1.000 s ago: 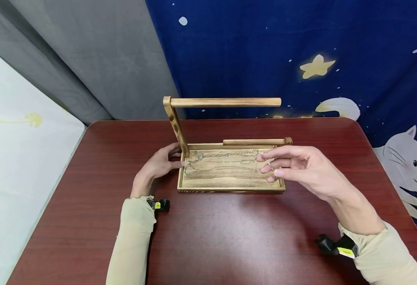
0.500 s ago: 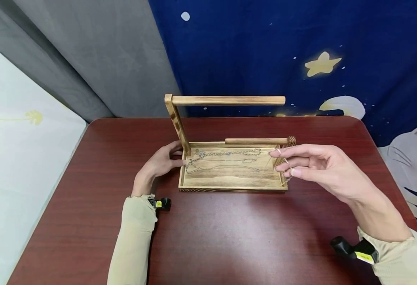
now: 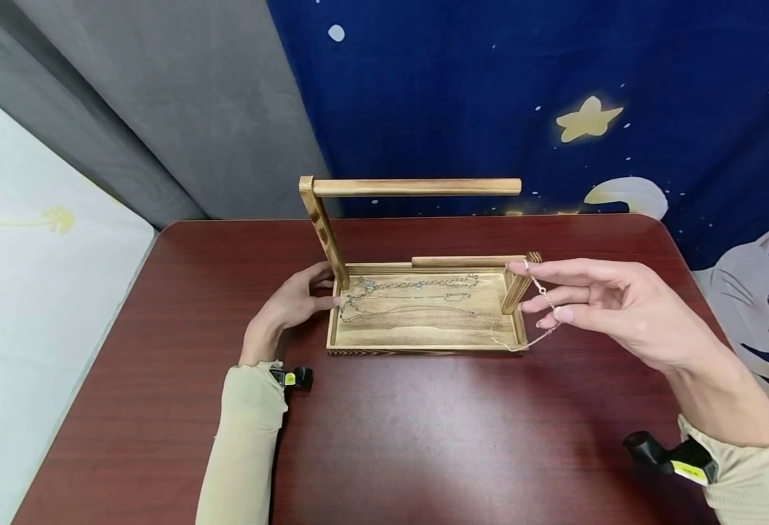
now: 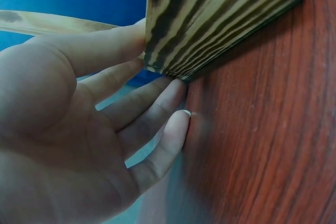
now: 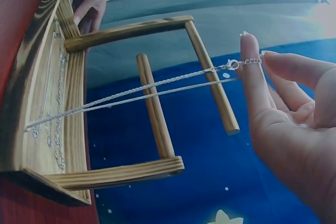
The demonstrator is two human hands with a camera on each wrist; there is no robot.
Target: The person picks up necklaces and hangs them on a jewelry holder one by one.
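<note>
From where I stood, the step in hand looked to be carrying one silvery necklace (image 5: 178, 78) by its clasp end. The right hand (image 3: 621, 313) had it pinched near the clasp (image 5: 232, 65), the remaining fingers loosely spread, beyond the right end of the wooden tray (image 3: 424, 351). The chain sloped down to the tray's near right corner; whether it touched there I couldn't tell. The left hand (image 3: 290, 300) lay relaxed, fingers apart, thumb against the tray's left end on the table (image 3: 424, 437). More chains (image 3: 417, 284) lay inside. The next move, I judged, called for a light pinch and a slack-free chain.
</note>
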